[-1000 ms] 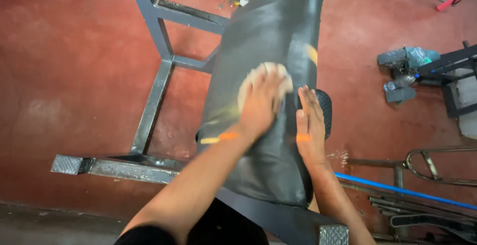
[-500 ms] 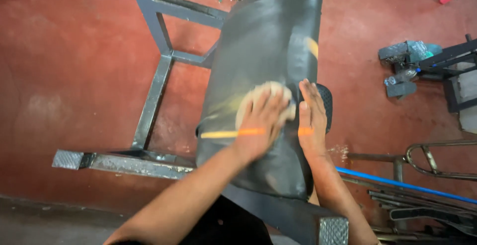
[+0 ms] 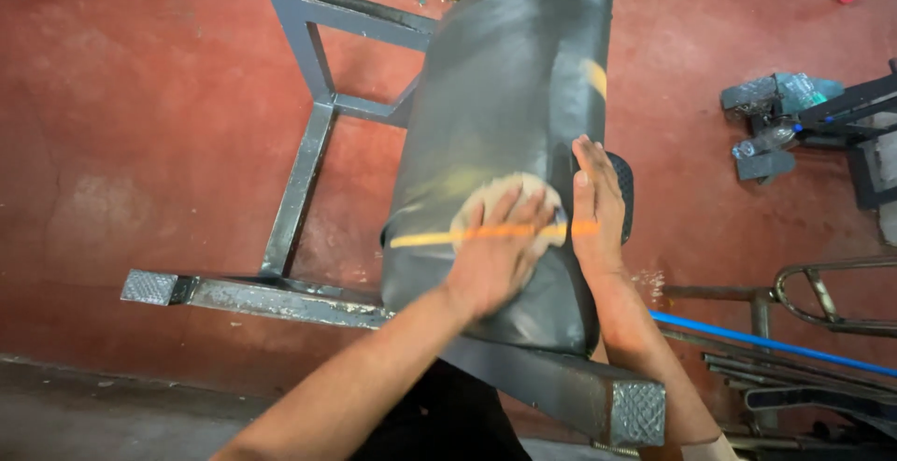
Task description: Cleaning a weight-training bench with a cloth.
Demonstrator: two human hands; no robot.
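Pale round pad (image 3: 509,204) lies flat on the black padded bench cushion (image 3: 509,97), on the near half of the cushion and toward its right edge. The person's left hand (image 3: 493,255) presses down on the pad, fingers spread and laid flat over it rather than curled; only the pad's far rim shows past the fingertips.

The right hand (image 3: 596,209) rests just beside it, on the cushion's right edge, open and flat with fingers straight and close together, holding nothing. A black mesh-textured piece (image 3: 623,195) shows behind this hand; what it is cannot be told.

The cushion slopes away from the person, its surface dull with streaky pale patches. It sits on a grey steel frame (image 3: 301,167) with checker-plate end caps, standing on a red floor (image 3: 140,97).

To the right: a blue tube (image 3: 775,344) running along the floor, bent metal bars near it, and a grey-blue machine part (image 3: 771,111) farther off.
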